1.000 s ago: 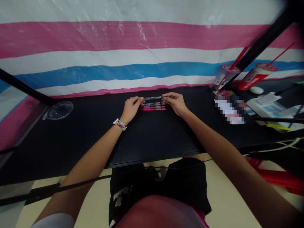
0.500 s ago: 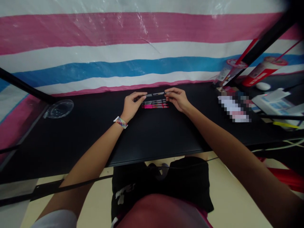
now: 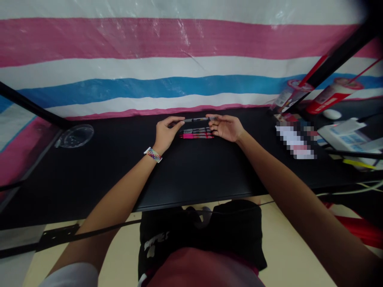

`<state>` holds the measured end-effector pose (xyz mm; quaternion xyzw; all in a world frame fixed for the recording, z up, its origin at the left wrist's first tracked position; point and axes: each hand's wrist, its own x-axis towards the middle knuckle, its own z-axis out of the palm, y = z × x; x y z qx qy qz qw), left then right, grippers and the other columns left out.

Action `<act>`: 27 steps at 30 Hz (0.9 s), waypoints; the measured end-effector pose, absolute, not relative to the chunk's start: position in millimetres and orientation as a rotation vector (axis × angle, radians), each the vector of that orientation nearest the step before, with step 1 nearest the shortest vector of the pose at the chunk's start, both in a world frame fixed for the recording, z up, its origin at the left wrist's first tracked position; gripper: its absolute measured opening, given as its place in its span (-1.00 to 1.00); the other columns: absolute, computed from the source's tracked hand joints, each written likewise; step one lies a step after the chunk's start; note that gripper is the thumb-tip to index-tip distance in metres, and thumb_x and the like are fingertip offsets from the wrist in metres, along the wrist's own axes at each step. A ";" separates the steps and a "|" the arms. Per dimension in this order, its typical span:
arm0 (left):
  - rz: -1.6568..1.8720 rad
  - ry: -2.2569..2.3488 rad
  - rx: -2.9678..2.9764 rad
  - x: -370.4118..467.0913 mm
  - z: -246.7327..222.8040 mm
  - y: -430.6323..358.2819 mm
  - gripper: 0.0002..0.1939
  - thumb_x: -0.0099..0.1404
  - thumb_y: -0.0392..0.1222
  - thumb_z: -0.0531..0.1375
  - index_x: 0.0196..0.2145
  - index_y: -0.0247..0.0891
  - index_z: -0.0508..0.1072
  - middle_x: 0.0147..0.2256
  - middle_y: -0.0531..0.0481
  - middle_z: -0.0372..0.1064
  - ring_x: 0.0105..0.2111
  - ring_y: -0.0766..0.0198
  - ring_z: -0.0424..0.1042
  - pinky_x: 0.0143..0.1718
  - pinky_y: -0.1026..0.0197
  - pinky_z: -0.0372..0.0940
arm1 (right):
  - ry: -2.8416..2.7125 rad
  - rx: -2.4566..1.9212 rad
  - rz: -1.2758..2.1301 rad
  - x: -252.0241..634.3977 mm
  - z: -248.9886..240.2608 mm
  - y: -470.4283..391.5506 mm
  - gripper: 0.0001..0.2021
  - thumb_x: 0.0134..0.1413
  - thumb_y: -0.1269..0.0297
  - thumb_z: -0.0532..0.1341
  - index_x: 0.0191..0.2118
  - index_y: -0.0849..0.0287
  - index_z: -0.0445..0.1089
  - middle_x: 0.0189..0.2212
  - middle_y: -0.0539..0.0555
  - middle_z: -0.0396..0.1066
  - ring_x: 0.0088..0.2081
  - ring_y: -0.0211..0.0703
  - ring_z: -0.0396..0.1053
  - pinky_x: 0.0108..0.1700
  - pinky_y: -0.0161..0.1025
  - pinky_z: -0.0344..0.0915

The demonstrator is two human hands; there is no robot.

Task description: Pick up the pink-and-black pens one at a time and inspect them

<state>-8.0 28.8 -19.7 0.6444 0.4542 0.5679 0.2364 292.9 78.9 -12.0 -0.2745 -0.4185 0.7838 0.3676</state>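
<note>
From the head camera, the left hand (image 3: 166, 133) pinched one end of a dark pen (image 3: 196, 119) between thumb and fingertips, and the right hand (image 3: 226, 127) held the other end with its fingers curled, palm turned partly up. The pen lay level between the two hands, raised just above the black bench (image 3: 119, 167) near its far edge. Right below it, a short row of pens (image 3: 196, 133) lay side by side on the bench, dark ones farther away and pink ones (image 3: 196, 136) nearest the person. A striped band (image 3: 153, 154) circled the left wrist. Well apart to the left, a clear plastic lid (image 3: 74, 136) sat on the bench. To the right stood two red drink cups (image 3: 332, 95) with straws, a white mouse (image 3: 331, 114) and some papers (image 3: 347, 137). A pink, white and blue striped sheet (image 3: 149, 71) hung behind the bench.
</note>
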 end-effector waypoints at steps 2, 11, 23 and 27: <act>1.558 1.241 1.768 -8.0 -20.3 29.2 -0.88 0.44 -0.12 0.45 -0.09 -0.05 0.78 -0.07 -0.04 0.77 -0.08 0.11 0.72 0.07 0.00 0.57 | -1.094 -0.715 1.992 293.0 -12.6 78.3 -0.53 0.12 0.14 0.43 0.14 0.13 0.65 -0.10 0.10 0.71 -0.19 -0.09 0.60 -0.19 -0.21 0.57; 1.524 1.297 1.849 -8.1 -15.4 23.6 -0.89 0.42 -0.12 0.46 -0.11 -0.02 0.79 -0.11 -0.03 0.76 -0.11 0.10 0.71 0.07 -0.03 0.58 | -1.233 -0.772 1.829 291.5 -16.7 76.8 -0.66 0.11 0.15 0.52 0.01 0.06 0.70 -0.15 0.11 0.71 -0.14 0.00 0.64 0.01 -0.08 0.60; 1.533 1.263 1.844 -9.9 -17.3 25.8 -0.87 0.40 -0.11 0.47 -0.11 -0.06 0.79 -0.11 -0.05 0.76 -0.12 0.11 0.69 0.05 -0.01 0.57 | -1.261 -0.772 1.748 287.7 -11.2 78.4 -0.65 0.10 0.13 0.51 0.00 0.11 0.68 -0.10 0.17 0.73 -0.14 -0.02 0.66 0.04 -0.06 0.62; 1.506 1.284 1.854 -7.6 -14.5 22.2 -0.87 0.40 -0.09 0.47 -0.10 -0.03 0.79 -0.11 -0.03 0.76 -0.11 0.09 0.70 0.07 -0.03 0.57 | -1.237 -0.783 1.760 289.5 -7.0 78.3 -0.57 0.13 0.00 0.46 0.04 0.10 0.68 -0.05 0.18 0.72 -0.03 0.11 0.66 0.13 0.03 0.61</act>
